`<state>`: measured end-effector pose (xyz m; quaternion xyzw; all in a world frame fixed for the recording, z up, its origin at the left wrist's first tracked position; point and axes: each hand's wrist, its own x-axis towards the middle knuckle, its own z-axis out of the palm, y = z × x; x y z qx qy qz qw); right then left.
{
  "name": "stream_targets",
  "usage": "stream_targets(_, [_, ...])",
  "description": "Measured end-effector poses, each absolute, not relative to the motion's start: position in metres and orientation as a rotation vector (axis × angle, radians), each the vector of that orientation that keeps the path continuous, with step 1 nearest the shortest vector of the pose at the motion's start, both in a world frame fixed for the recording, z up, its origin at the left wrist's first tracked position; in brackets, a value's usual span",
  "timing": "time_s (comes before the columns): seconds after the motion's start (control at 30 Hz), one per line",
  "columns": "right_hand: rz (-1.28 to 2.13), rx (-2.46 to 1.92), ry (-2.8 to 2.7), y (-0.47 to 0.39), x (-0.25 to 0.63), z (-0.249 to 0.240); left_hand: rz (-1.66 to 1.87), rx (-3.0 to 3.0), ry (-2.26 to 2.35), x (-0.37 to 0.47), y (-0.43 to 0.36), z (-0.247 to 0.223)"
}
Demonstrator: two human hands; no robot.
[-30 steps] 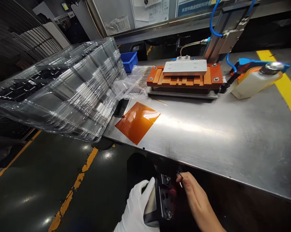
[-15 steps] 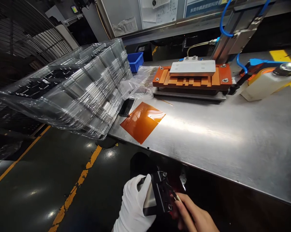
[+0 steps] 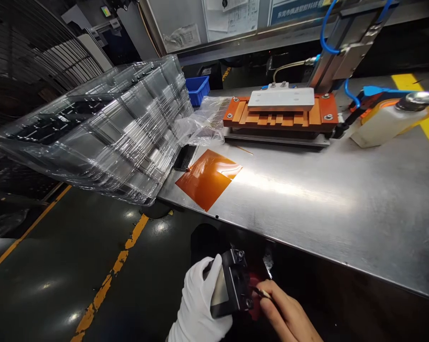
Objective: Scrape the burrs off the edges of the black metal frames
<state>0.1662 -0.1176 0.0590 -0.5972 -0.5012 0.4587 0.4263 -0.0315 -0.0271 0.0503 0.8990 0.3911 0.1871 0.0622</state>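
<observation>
Left hand [image 3: 196,304], in a white glove, holds one small dark block-shaped part [image 3: 228,289] below the counter [image 3: 324,209] edge; its fingers [image 3: 219,270] are wrapped around the part's left and back faces, thumb over the top edge. The part shows a pale reflective face toward the glove and a dark face with round holes and screw heads toward the right.

Right hand [image 3: 289,318], bare, sits just right of the part, fingers pinched on one thin pin-like tool [image 3: 259,292] whose tip touches, or all but touches, the dark face. What the tip does there is too small to tell.

Judgement on progress: work on the part appears to be under way, not finished; the part is off the counter and in hand, and nothing shows it completed.

Count, left to right, all well above and beyond the fingers:
- one stack of clear plastic trays [image 3: 93,128], overhanging the counter's left end; number of trays not countable
- one blue bin [image 3: 197,89]
- one crumpled clear bag [image 3: 203,124]
- one small black piece [image 3: 186,157], beside the film
- one orange film sheet [image 3: 208,177], lying flat
- one orange press fixture [image 3: 280,116] with white top plate
- one white bottle [image 3: 388,122], lying tilted, far right
</observation>
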Motion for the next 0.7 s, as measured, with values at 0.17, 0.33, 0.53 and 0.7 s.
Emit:
stream_targets(0.17, [0.701, -1.569, -1.47, -0.109, 0.162, 0.05, 0.567, 2.704, 1.219, -0.031, -0.029, 0.045])
stream_targets(0.33, [0.734, -1.63, -1.424, -0.115, 0.166, 0.056, 0.526, 2.729, 1.2, -0.037, -0.017, 0.05])
stream_targets(0.53, [1.475, -1.564, -1.009, -0.118, 0.157, 0.049, 0.054, 2.895, 1.128, -0.046, 0.015, 0.064])
stream_targets(0.7, [1.729, -1.589, -0.921, -0.11, 0.14, 0.035, -0.175, 3.059, 0.963, -0.045, 0.026, 0.066])
